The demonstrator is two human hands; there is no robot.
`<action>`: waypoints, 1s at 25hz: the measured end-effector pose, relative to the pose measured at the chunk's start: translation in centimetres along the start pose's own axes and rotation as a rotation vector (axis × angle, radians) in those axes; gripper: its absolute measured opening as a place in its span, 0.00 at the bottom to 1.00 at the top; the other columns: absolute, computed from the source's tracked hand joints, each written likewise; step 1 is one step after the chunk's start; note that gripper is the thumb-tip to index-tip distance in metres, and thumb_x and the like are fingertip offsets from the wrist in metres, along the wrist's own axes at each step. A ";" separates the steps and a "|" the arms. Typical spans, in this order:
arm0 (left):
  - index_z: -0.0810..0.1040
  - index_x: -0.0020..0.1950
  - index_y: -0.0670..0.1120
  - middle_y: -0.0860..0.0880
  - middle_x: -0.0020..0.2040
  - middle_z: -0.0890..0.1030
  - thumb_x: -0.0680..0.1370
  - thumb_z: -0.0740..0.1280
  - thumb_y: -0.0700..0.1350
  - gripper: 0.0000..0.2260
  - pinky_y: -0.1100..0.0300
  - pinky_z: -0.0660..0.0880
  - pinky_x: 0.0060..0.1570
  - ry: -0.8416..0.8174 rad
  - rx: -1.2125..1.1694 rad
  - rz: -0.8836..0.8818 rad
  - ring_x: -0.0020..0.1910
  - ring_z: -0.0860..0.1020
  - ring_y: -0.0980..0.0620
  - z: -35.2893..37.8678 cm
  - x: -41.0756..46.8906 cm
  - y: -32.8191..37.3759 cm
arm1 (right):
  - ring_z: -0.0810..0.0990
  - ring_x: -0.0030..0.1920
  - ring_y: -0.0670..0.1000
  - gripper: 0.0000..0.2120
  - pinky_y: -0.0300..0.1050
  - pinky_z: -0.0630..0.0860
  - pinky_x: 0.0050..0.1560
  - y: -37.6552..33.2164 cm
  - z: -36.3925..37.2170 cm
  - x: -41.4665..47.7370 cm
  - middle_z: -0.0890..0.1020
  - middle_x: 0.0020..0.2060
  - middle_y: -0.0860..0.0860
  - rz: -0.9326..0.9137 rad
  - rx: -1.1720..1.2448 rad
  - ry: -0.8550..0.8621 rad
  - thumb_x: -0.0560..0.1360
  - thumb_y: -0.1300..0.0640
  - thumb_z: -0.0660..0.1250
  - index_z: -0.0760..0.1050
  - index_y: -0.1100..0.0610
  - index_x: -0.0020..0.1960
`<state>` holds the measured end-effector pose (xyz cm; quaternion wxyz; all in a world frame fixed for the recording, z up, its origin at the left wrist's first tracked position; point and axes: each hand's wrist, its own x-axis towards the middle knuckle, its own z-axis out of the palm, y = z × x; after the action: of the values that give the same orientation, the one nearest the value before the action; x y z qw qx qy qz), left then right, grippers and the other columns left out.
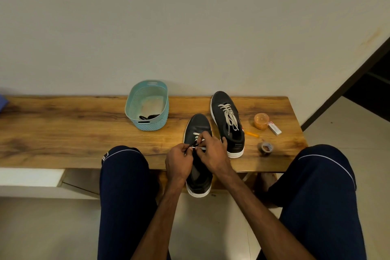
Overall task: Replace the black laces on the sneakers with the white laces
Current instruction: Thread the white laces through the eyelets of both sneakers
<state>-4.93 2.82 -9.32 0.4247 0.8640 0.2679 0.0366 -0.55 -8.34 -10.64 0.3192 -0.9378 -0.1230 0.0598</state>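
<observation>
Left hand (pixel 179 159) and right hand (pixel 213 153) curl their fingers and pinch the white lace (pixel 201 148) between them, over the near sneaker (pixel 198 125). Just beyond the fingertips the lace crosses its eyelets. Right of the right fingers stands the laced sneaker (pixel 226 120). Well beyond the left fingers, black laces (pixel 148 116) lie in the basket (pixel 152 126).

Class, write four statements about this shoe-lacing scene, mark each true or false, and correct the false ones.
1. The far sneaker carries white laces. True.
2. The basket lies tipped on its side. False: it stands upright on the table.
3. The basket holds black laces. True.
4. Only the left hand works on the near sneaker. False: the right hand also pinches its white lace.
</observation>
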 end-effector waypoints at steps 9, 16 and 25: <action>0.83 0.57 0.45 0.50 0.50 0.84 0.79 0.67 0.43 0.08 0.71 0.65 0.37 0.010 -0.041 -0.006 0.46 0.77 0.57 0.3 0.1 -0.2 | 0.78 0.53 0.50 0.15 0.63 0.51 0.76 -0.4 -0.2 -0.2 0.80 0.44 0.45 0.004 0.000 0.010 0.76 0.57 0.69 0.64 0.46 0.50; 0.82 0.53 0.46 0.51 0.47 0.83 0.81 0.65 0.44 0.06 0.60 0.76 0.47 -0.067 -0.210 0.006 0.49 0.80 0.53 1.1 1.0 -1.8 | 0.78 0.52 0.48 0.13 0.63 0.55 0.75 0.4 -0.1 -0.4 0.79 0.44 0.42 -0.047 0.114 0.007 0.76 0.59 0.68 0.66 0.46 0.50; 0.76 0.49 0.45 0.47 0.47 0.82 0.83 0.61 0.43 0.06 0.61 0.75 0.42 0.053 -0.666 -0.135 0.48 0.81 0.47 -0.1 0.3 -0.1 | 0.67 0.67 0.53 0.20 0.63 0.59 0.73 0.9 0.3 -2.1 0.70 0.65 0.47 -0.098 -0.128 -0.019 0.75 0.39 0.66 0.71 0.43 0.64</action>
<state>-4.75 3.08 -9.34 0.6778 0.6571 0.3087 0.1162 -2.48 -9.40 -11.34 0.2598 -0.9486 -0.1753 0.0450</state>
